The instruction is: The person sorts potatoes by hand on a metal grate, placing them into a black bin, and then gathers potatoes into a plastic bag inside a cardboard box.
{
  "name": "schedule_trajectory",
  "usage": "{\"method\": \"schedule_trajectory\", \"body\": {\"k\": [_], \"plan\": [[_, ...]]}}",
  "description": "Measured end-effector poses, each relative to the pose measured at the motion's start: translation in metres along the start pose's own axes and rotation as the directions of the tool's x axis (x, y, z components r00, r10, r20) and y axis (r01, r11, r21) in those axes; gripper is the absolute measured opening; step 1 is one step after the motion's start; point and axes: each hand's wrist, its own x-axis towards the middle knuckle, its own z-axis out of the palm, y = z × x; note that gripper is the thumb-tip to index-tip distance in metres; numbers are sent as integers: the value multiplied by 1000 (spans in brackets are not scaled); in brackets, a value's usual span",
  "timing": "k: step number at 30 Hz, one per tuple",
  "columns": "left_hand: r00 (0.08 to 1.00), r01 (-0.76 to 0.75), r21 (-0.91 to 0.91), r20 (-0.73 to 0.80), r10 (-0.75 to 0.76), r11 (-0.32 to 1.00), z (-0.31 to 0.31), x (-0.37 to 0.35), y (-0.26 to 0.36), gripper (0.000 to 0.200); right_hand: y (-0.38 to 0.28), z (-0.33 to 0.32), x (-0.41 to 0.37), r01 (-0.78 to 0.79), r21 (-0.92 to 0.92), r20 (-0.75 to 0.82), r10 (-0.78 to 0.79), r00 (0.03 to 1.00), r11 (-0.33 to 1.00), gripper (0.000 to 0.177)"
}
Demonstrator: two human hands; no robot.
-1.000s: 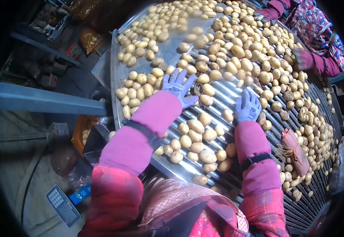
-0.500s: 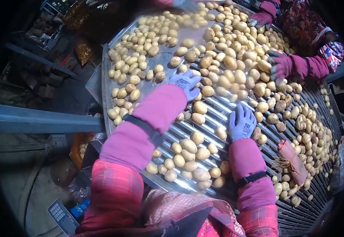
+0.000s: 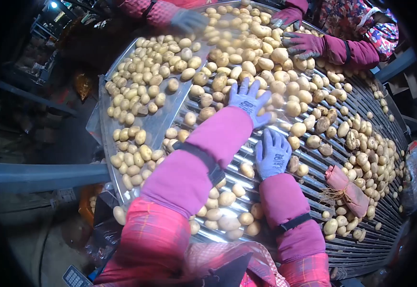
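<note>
My left hand (image 3: 250, 103), in a lilac glove, is spread with fingers apart at the lower edge of the large potato pile (image 3: 275, 86). Just below and to its right, my right hand (image 3: 272, 154) lies palm down over the metal bars (image 3: 246, 155), fingers extended, a few potatoes close to its right side. Neither hand grips anything visible. A smaller group of potatoes (image 3: 227, 222) rests on the bars between my forearms. More potatoes (image 3: 137, 86) cover the flat metal plate at the left.
Co-workers' gloved hands (image 3: 304, 45) (image 3: 189, 20) reach over the far side. A pink cloth bundle (image 3: 347, 191) tied with string lies on the right among potatoes. A blue-grey beam (image 3: 46, 177) stands left, and a keypad device (image 3: 76, 277) is at the lower left.
My left hand has moved forward and right onto the pile's edge, its fingers spreading. The view has shifted. A co-worker's arm now shows at top left, and another co-worker's hand has moved across the potatoes.
</note>
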Motion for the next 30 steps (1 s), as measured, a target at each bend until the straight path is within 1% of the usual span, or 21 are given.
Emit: {"method": "schedule_trajectory", "body": {"k": [4,6,7,8,10,11,12,13,14,15,16,18,19,20,22,23,25,26,28,29,30], "plan": [[1000,-18,-12,-26,17,1000,4,-6,-22,63,-2,-7,2,-13,13,37,12,999,1000,41],[990,-88,-91,100,97,992,-7,-16,-41,60,-2,-7,5,-10,27,27,9,1000,1000,41],[987,-148,-93,50,153,985,-14,-28,-49,56,-2,-7,3,-16,15,41,15,999,1000,41],[987,-146,-88,50,151,985,-20,-42,-57,56,-2,-7,0,-19,5,57,19,998,1000,41],[948,-212,-188,200,249,959,-50,-56,-73,54,-1,-5,1,2,5,42,-2,999,1000,43],[947,-214,-172,205,247,962,-64,-49,-80,54,-3,-4,0,2,-3,53,-2,999,1000,43],[885,-45,-219,444,140,975,-83,-34,-82,52,-3,-5,1,-4,-18,64,5,998,1000,43],[748,131,-225,661,52,965,-91,-22,-83,49,-3,-6,2,-14,-17,60,15,998,1000,43],[745,123,-230,664,63,965,-85,-14,-81,49,-4,-7,2,-10,-9,57,11,998,1000,43],[887,219,-386,462,-17,896,-76,-3,-76,50,-4,-8,2,-5,-3,54,5,999,1000,43],[958,261,-552,247,-144,792,-64,8,-70,51,-4,-8,1,-14,-12,52,14,999,1000,43],[987,154,-368,107,-122,917,-23,27,-56,57,-3,-7,1,-1,13,27,1,1000,1000,43],[976,144,-211,189,-104,967,-6,36,-50,61,-3,-6,1,-1,8,13,1,1000,1000,44],[978,87,-19,192,-82,996,11,35,-44,63,-3,-6,2,-7,9,12,7,1000,1000,44],[938,169,-39,313,-148,985,-10,47,-30,63,-2,-8,3,-17,22,41,16,999,1000,44],[934,168,-43,327,-145,985,-1,43,-34,63,-3,-9,1,-27,23,53,25,998,999,44],[961,151,-226,262,-89,962,8,43,-45,64,-3,-10,4,-34,27,70,32,997,999,44],[961,148,-233,262,-84,961,15,41,-44,64,-3,-10,4,-38,21,71,37,997,999,44],[917,142,-259,397,-28,955,-3,38,-27,63,-3,-9,4,-31,12,67,30,997,999,44],[911,113,-213,413,-15,970,-12,40,-14,64,-4,-8,5,-30,11,71,29,997,999,44],[889,178,-214,453,-64,960,-24,40,-2,67,-4,-9,5,-27,13,72,26,997,1000,44]]}}
